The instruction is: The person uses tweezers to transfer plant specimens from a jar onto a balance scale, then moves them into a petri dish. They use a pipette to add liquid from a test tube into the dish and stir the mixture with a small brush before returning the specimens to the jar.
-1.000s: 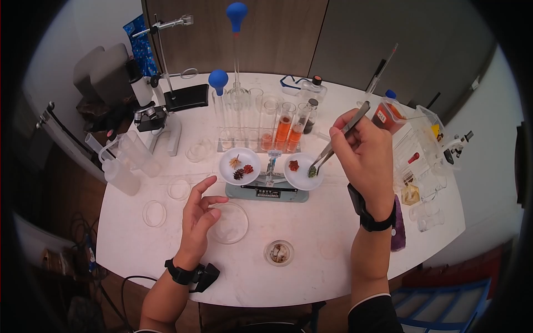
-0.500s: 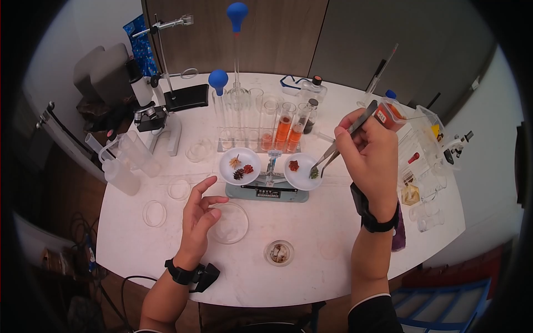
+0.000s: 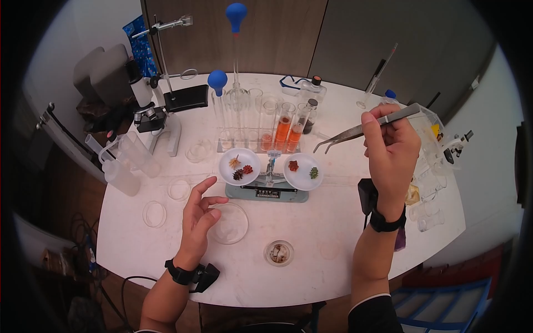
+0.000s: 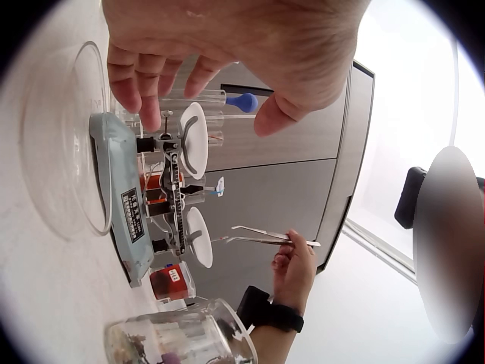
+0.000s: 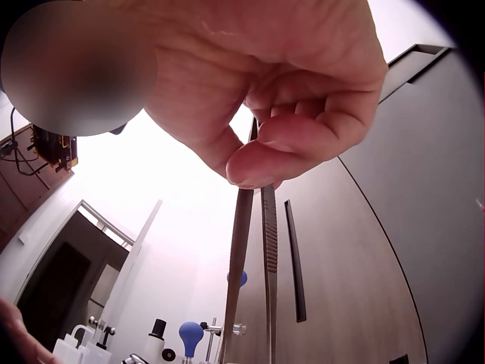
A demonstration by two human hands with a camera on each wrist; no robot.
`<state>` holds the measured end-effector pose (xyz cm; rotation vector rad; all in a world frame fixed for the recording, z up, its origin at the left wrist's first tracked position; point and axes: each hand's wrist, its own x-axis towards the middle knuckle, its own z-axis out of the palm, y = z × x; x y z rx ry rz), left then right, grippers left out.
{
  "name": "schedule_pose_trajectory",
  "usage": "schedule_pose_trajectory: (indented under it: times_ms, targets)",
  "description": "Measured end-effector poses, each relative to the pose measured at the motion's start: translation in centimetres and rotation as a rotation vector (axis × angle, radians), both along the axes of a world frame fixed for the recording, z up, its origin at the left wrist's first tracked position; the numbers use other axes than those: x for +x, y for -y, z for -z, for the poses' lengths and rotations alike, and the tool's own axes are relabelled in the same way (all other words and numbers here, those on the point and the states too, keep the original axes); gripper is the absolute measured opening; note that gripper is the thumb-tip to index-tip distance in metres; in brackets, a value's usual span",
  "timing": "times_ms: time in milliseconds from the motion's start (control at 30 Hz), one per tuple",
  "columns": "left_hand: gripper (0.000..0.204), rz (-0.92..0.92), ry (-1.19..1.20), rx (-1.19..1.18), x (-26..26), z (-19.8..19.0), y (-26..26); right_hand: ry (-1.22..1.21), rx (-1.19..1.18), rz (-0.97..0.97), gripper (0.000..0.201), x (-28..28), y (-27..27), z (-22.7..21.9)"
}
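Observation:
My right hand (image 3: pixel 393 152) pinches a pair of metal tweezers (image 3: pixel 355 132) between thumb and fingers, raised to the right of the balance. Their bent tips stand apart with nothing between them. The right pan (image 3: pixel 296 178) of the balance scale (image 3: pixel 236 192) bears a reddish-brown heap and a small green heap (image 3: pixel 313 173). On the left pan (image 3: pixel 226 162) lie pale, dark and red bits. My left hand (image 3: pixel 195 222) hovers with loosely bent, separate fingers beside a glass petri dish (image 3: pixel 242 237), holding nothing; its fingers also show in the left wrist view.
A small glass dish (image 3: pixel 278 253) with brown and whitish pieces sits near the front. Behind the balance, a rack holds test tubes, two with orange liquid (image 3: pixel 283 130). Left are a microscope (image 3: pixel 147 108) and wash bottles (image 3: pixel 119 175); glassware (image 3: pixel 430 213) stands right.
My right hand has lifted the tweezers off the right pan and moved right and up, tilting them flatter. The green heap stays on the pan. My left hand has not moved.

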<state>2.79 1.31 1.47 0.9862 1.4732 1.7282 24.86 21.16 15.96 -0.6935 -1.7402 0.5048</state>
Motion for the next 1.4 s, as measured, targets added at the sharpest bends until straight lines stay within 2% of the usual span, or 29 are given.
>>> schedule_pose_trajectory:
  times_ms: [167, 467, 567, 800, 900, 1000, 1167, 1233, 1400]
  targets:
    - [0.075, 0.005, 0.001, 0.000, 0.0, 0.0, 0.0, -0.068, 0.012, -0.019, 0.015, 0.2, -0.4, 0.2]
    - [0.074, 0.007, 0.006, 0.011, -0.1, 0.1, 0.0, -0.103, 0.188, -0.057, 0.013, 0.0, -1.2, 0.5]
    - [0.072, 0.002, 0.015, 0.020, -0.5, 0.4, 0.0, -0.076, 0.118, -0.047, 0.013, 0.4, -0.3, 0.1]
    - [0.067, -0.021, 0.026, 0.015, -0.6, -0.3, 0.3, -0.181, -0.018, -0.135, 0.014, 0.7, 0.3, 0.8]
    - [0.065, -0.034, 0.021, 0.038, -0.9, -0.2, 0.3, -0.129, -0.041, -0.061, 0.018, 2.2, -0.5, 2.1]
    - [0.063, -0.041, 0.028, 0.040, -0.8, -0.4, 0.7, -0.058, -0.162, -0.019, 0.021, 4.0, -0.4, 3.6]
    - [0.059, -0.032, 0.014, 0.031, -1.1, 0.4, 0.5, 0.094, -0.427, -0.149, 0.020, 6.0, -0.4, 7.6]
    - [0.058, -0.031, 0.012, 0.031, -1.1, 0.6, 0.5, 0.167, -0.463, -0.186, 0.019, 6.4, -0.6, 9.7]
    - [0.056, -0.043, 0.016, 0.068, -0.9, 0.8, 0.5, 0.682, 0.012, -0.098, 0.011, 6.4, 0.6, 10.5]
